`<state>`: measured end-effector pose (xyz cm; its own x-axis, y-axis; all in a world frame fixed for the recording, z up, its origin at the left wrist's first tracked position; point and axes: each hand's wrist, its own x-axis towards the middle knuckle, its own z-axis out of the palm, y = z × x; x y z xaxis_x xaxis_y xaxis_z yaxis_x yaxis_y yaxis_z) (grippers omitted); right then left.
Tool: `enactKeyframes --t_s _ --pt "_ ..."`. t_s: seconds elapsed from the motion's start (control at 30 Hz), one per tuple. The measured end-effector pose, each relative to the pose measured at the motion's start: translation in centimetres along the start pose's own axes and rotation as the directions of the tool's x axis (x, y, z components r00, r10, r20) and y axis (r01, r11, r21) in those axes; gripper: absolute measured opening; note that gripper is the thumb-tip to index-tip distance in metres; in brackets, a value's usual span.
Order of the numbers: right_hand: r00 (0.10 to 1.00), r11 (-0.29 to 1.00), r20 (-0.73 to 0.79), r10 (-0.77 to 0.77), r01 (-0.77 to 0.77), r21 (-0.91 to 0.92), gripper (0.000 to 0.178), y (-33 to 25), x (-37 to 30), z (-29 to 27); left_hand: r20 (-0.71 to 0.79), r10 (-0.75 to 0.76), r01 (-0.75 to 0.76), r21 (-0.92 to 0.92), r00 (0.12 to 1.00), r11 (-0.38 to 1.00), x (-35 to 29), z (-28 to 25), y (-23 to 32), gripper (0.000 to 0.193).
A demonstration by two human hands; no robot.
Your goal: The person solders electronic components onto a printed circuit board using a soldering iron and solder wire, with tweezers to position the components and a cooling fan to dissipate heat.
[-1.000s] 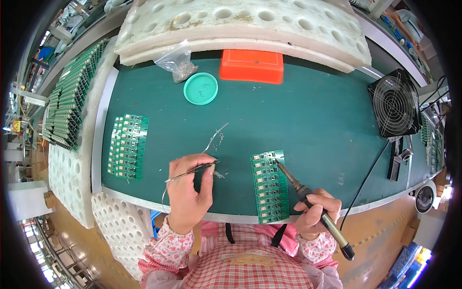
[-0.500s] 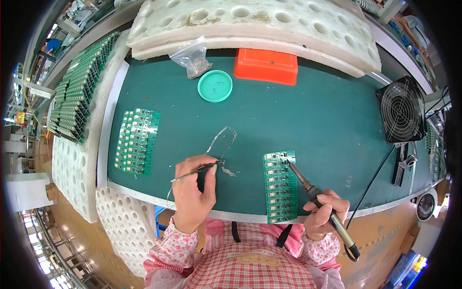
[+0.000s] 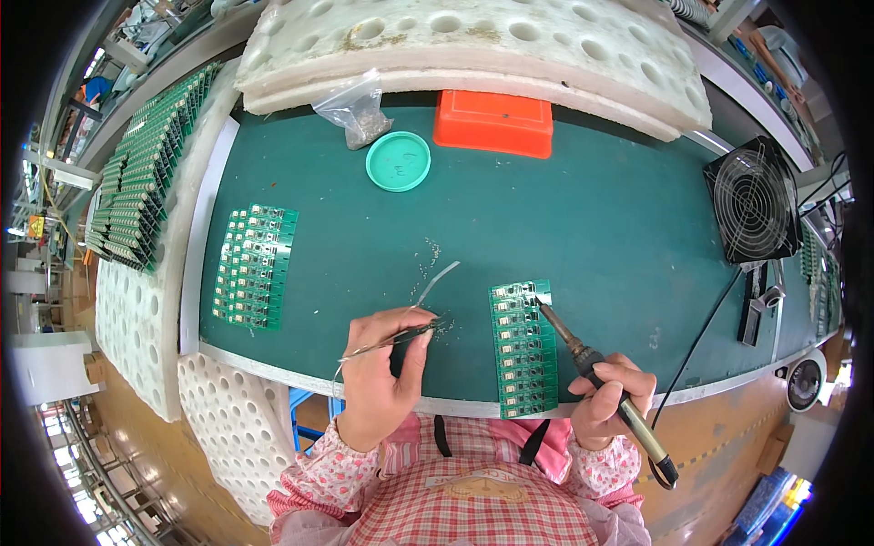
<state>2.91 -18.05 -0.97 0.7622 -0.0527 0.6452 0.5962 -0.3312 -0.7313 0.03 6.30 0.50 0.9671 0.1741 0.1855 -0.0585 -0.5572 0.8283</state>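
Note:
My left hand (image 3: 381,378) is closed around a pair of dark-tipped tweezers (image 3: 402,338), its tips over small pale parts (image 3: 446,326) scattered on the green mat. A thin silvery strand (image 3: 439,281) also runs through that hand, its flat end pointing away from me. In my right hand (image 3: 612,400) is a soldering iron (image 3: 584,355), gripped like a pen. Its tip meets the upper right part of a green circuit board panel (image 3: 524,350), which lies flat between my hands; whether it touches the board I cannot tell.
More board panels (image 3: 255,267) lie at the left. Behind are a turquoise lid (image 3: 398,162), a clear bag of parts (image 3: 358,114) and a red tray (image 3: 494,123). White foam (image 3: 473,50) borders the far side. A black fan (image 3: 754,202) and the iron's cable (image 3: 699,341) are right.
My left hand has moved right with the tweezers, toward the board panel, and the strand's end has swung right. The iron stays at nearly the same spot on the panel.

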Motion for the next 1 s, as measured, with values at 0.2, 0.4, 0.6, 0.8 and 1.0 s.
enactKeyframes --t_s 0.2,0.4,0.6,0.8,1.0 --pt "1.0 1.0 -0.003 -0.004 0.004 0.019 0.027 0.09 0.0 0.01 -0.024 0.158 -0.153 0.144 0.987 0.978 0.38 0.8 0.32 0.02" --pt "1.0 1.0 -0.01 -0.018 0.018 0.024 0.026 0.2 -0.01 0.05 -0.003 0.185 -0.181 0.196 0.983 0.964 0.57 0.92 0.64 0.022" --pt "0.999 0.999 0.018 -0.035 0.035 0.027 0.024 0.28 0.08 -0.03 -0.009 0.192 -0.186 0.209 0.981 0.96 0.48 0.91 0.6 0.023" --pt "0.998 0.998 0.018 -0.06 0.06 0.03 0.024 0.19 0.25 0.05 0.001 0.199 -0.194 0.224 0.98 0.955 0.49 0.95 0.63 0.022" --pt "0.998 0.998 0.027 -0.058 0.057 0.04 0.024 0.09 0.34 0.06 -0.02 0.211 -0.2 0.24 0.977 0.95 0.47 0.95 0.73 0.021"
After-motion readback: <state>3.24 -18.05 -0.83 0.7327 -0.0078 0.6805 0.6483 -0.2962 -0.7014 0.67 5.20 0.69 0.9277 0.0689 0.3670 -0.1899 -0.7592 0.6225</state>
